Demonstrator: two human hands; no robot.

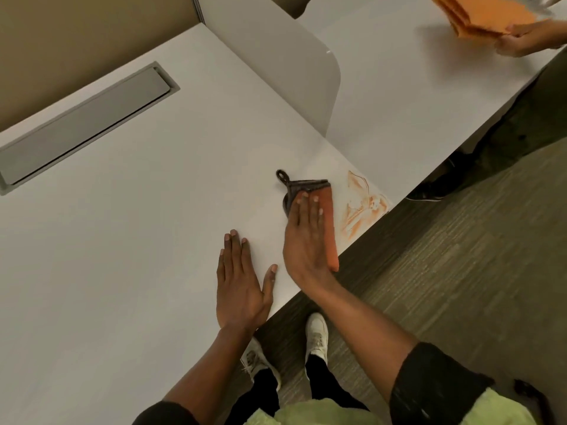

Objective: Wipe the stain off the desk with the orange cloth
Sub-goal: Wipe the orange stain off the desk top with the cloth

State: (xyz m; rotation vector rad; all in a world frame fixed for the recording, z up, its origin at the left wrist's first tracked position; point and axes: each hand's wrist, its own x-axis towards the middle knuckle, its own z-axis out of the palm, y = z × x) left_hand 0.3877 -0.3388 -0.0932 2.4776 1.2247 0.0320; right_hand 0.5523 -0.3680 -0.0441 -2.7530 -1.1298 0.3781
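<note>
A folded orange cloth (pixel 329 222) with a dark trim and a hanging loop lies on the white desk (pixel 147 210) near its front edge. My right hand (pixel 303 240) lies flat on the cloth, fingers extended, pressing it down. Just right of the cloth an orange smeared stain (pixel 363 207) marks the desk corner. My left hand (pixel 241 286) rests palm down on the bare desk, to the left of the right hand, holding nothing.
A grey cable-tray lid (pixel 82 124) is set into the desk at the back left. A white divider panel (pixel 294 75) separates the neighbouring desk, where another person's hand (pixel 521 36) holds an orange cloth (pixel 484 15). Carpet floor and my shoes lie below the desk edge.
</note>
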